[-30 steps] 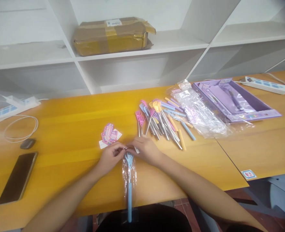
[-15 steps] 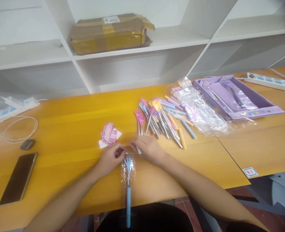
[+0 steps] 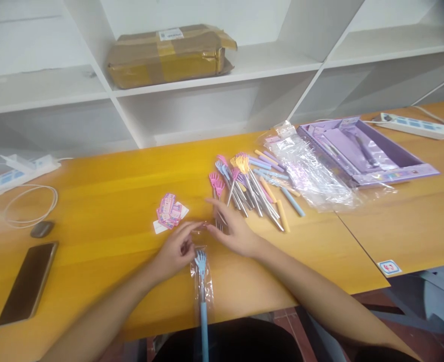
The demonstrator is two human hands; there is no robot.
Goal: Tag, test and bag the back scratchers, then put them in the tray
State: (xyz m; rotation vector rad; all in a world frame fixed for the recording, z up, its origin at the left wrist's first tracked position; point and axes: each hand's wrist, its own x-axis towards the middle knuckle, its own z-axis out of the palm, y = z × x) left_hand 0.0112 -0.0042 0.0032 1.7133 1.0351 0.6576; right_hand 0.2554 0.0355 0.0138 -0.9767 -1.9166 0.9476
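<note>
A blue back scratcher (image 3: 204,322) with a hand-shaped head lies inside a clear plastic bag (image 3: 209,281), its handle toward me and past the table's front edge. My left hand (image 3: 174,253) pinches the bag near its top, index finger stretched along the flap. On the other side, my right hand (image 3: 239,232) has thumb and index finger spread apart; its thumb tip comes near or touches the bag's top edge. Its lower fingers are partly hidden. Just beyond are pink back scratchers (image 3: 217,183) and a pile of metal-shafted ones with yellow heads (image 3: 241,162).
Pink printed cards (image 3: 170,211) lie left of the pile. Loose coloured handles (image 3: 293,201), clear bags (image 3: 312,171) and a purple box (image 3: 399,151) are to the right. A phone (image 3: 26,284) and power strip (image 3: 20,173) lie left. A carton (image 3: 169,58) sits on the shelf.
My right hand's fingers have opened from a pinch, its index finger now raised. My left index finger has stretched toward it. The bagged back scratcher has shifted slightly toward me.
</note>
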